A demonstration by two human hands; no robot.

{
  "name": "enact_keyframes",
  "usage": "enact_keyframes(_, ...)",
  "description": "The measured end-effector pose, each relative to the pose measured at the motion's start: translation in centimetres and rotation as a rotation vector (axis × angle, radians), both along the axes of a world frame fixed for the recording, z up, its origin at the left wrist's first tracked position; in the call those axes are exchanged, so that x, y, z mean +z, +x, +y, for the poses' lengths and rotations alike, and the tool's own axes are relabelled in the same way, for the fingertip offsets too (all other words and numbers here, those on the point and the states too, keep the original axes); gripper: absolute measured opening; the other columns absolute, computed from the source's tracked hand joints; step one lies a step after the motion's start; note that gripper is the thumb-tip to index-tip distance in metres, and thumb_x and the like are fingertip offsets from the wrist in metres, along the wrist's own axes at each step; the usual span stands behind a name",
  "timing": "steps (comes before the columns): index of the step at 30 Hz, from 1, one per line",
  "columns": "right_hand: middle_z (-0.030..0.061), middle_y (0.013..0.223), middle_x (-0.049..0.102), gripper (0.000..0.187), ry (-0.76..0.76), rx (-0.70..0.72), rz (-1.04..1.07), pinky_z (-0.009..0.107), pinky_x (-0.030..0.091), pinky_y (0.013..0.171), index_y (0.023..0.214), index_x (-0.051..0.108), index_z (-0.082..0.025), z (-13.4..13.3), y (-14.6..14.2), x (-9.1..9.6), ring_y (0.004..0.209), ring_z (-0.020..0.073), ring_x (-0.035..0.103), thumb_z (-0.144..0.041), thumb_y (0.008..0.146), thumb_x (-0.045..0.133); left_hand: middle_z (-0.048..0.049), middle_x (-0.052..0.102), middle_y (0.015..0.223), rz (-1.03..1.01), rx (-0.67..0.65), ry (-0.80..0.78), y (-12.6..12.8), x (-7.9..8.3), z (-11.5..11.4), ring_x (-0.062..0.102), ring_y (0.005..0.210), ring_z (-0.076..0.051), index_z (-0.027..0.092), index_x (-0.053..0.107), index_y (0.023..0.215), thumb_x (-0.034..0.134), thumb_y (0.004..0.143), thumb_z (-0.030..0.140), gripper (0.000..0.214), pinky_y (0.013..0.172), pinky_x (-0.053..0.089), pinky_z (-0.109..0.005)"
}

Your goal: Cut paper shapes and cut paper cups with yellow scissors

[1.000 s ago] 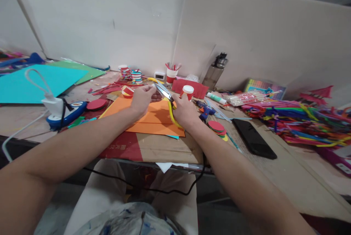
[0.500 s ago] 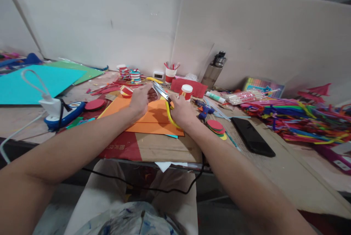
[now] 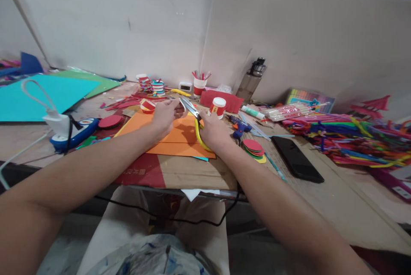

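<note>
Scissors (image 3: pixel 190 107) with yellow handles are gripped in my right hand (image 3: pixel 214 130), their blades pointing away and to the left. The fingers of my left hand (image 3: pixel 165 116) are closed near the blade tips on a thin, curved white strip (image 3: pixel 182 104); it looks like paper, but it is mostly hidden. Both hands are above orange sheets (image 3: pixel 160 148) lying on cardboard. A white-lidded red tub (image 3: pixel 218 107) stands just beyond my right hand. To the left of my left hand's fingers sits a small red and yellow paper ring (image 3: pixel 147 105).
Right of my hands lie a blue glue gun (image 3: pixel 240 128), stacked paper discs (image 3: pixel 253 148), a black phone (image 3: pixel 297 159) and bundled pipe cleaners (image 3: pixel 356 138). A bottle (image 3: pixel 249 82) leans behind. On the left are a blue device (image 3: pixel 75 134), a red disc (image 3: pixel 110 121) and a turquoise sheet (image 3: pixel 41 99).
The white strip shows more clearly between my left fingers and the blades. Both hands stay in nearly the same place, and the view has shifted slightly.
</note>
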State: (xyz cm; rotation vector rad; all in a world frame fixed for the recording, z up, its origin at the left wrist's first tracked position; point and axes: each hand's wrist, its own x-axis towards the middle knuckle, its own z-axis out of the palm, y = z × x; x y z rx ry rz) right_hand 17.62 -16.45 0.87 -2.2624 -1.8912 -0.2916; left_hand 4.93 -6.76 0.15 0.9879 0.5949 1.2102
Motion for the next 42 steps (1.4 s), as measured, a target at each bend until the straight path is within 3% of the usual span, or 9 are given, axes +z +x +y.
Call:
enact_keyframes(3,0.0126,0.110,0.055,0.042,0.006,0.036,0.021,0.034,0.047,0.073,0.132,0.044,-0.025,0.0,0.0,-0.1,0.092,0.0269,0.061,-0.029,0.091,0.040,-0.0022,0.064,0.067,-0.100,0.012,-0.100,0.2,-0.1,0.5,0.059,0.058,-0.011,0.014,0.059,0.073,0.066,0.079,0.033,0.021,0.062,0.048,-0.025)
enact_keyframes(7,0.0124,0.110,0.055,0.040,0.022,0.058,0.018,0.034,0.047,0.073,0.131,0.046,-0.025,0.0,0.0,-0.2,0.092,0.0265,0.061,-0.028,0.091,0.039,-0.0010,0.065,0.072,-0.112,0.008,-0.202,0.2,-0.1,0.9,0.062,0.064,-0.012,0.016,0.059,0.077,0.065,0.080,0.028,0.015,0.071,0.051,-0.029)
enact_keyframes(12,0.0159,0.121,0.050,0.038,0.007,0.025,-0.008,0.035,0.047,0.074,0.129,0.047,-0.023,-0.2,-0.3,0.2,0.094,0.0267,0.061,-0.031,0.093,0.038,-0.0047,0.068,0.078,-0.098,0.028,-0.088,0.0,0.2,0.3,0.064,0.072,-0.013,0.015,0.061,0.077,0.063,0.079,0.024,0.010,0.079,0.053,-0.034)
enact_keyframes(20,0.0144,0.115,0.051,0.037,0.020,0.029,-0.055,0.032,0.047,0.068,0.129,0.045,-0.023,0.0,-0.3,0.3,0.087,0.0248,0.062,-0.030,0.094,0.038,-0.0072,0.068,0.076,-0.058,0.029,-0.102,-0.1,0.8,-0.3,0.065,0.069,-0.015,0.012,0.061,0.077,0.060,0.079,0.020,0.008,0.080,0.055,-0.039)
enact_keyframes(42,0.0156,0.112,0.055,0.039,0.002,0.023,-0.080,0.034,0.049,0.069,0.129,0.048,-0.023,0.2,-1.1,0.4,0.088,0.0260,0.063,-0.024,0.094,0.031,-0.0034,0.065,0.071,0.033,0.045,-0.057,-1.0,0.5,0.2,0.062,0.065,-0.012,0.013,0.059,0.074,0.060,0.078,0.021,0.009,0.074,0.054,-0.034)
